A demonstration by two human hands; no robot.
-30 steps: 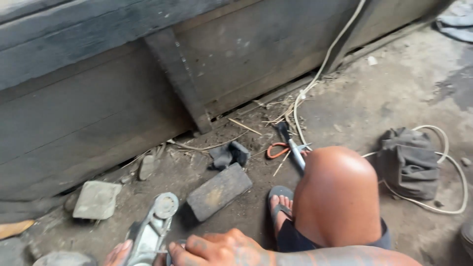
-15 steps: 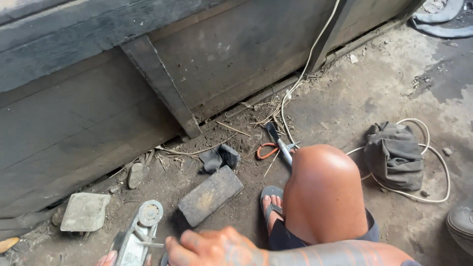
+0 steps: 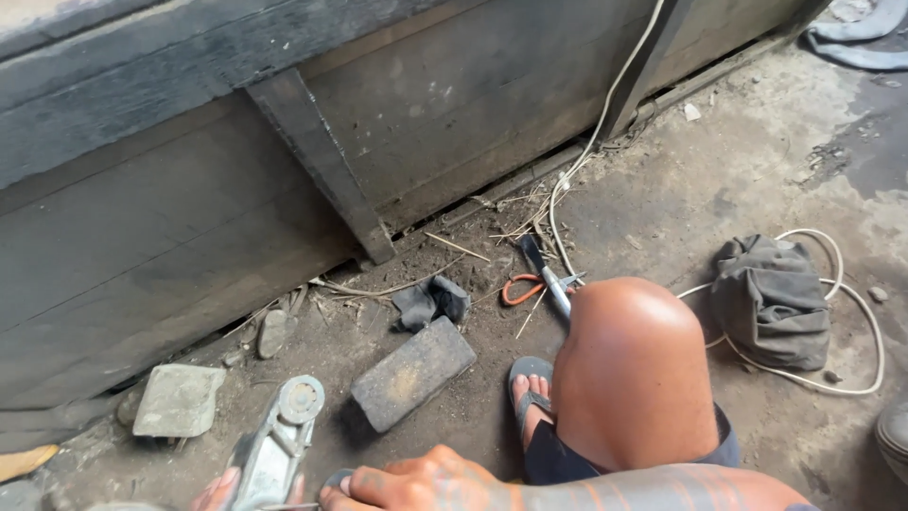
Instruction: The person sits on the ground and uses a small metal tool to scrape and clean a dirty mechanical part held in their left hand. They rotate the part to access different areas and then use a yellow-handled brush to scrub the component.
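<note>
Down at the bottom edge, the right hand (image 3: 426, 483) lies knuckles up, fingers curled beside the grey metal power tool with a round end (image 3: 274, 449); whether it grips the tool I cannot tell. The left hand (image 3: 219, 490) shows only fingertips touching the tool's other side, grip unclear. Just beyond the hands a dusty grey rectangular brick (image 3: 412, 372) lies on the concrete floor (image 3: 681, 189).

Single head view, close, angled down and forward over bent knee (image 3: 632, 369) toward dirty floor (image 3: 681, 199), wooden wall (image 3: 189, 189).
</note>
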